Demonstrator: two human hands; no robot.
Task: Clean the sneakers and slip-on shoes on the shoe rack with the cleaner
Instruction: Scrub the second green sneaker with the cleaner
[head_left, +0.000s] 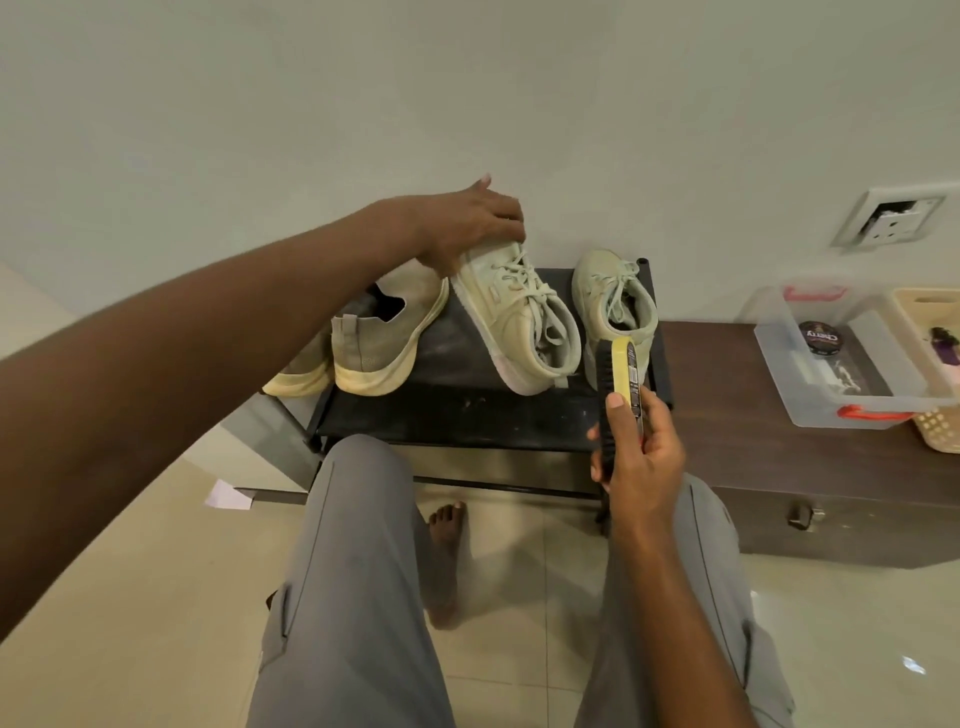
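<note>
The laced sneaker (519, 317) lies on the top of the black shoe rack (467, 415), tipped onto its side, sole edge facing left. Its long axis runs from the toe at the far end, under my left hand (467, 228), to the heel near the rack's front. My left hand grips the toe end with curled fingers; the sneaker is therefore steadied from the far side.

The brush (621, 395) stands upright in my right hand (639, 467), thumb pressed on its yellow back, fingers wrapped round the body. The brush tip sits just in front of the second sneaker (613, 301), right of the held one. I judge that the next stroke requires moving the brush leftward onto the held sneaker.

Two slip-on shoes (379, 332) rest at the rack's left end. A clear plastic box (831, 405) sits on the dark bench (753, 467), well to the right.
</note>
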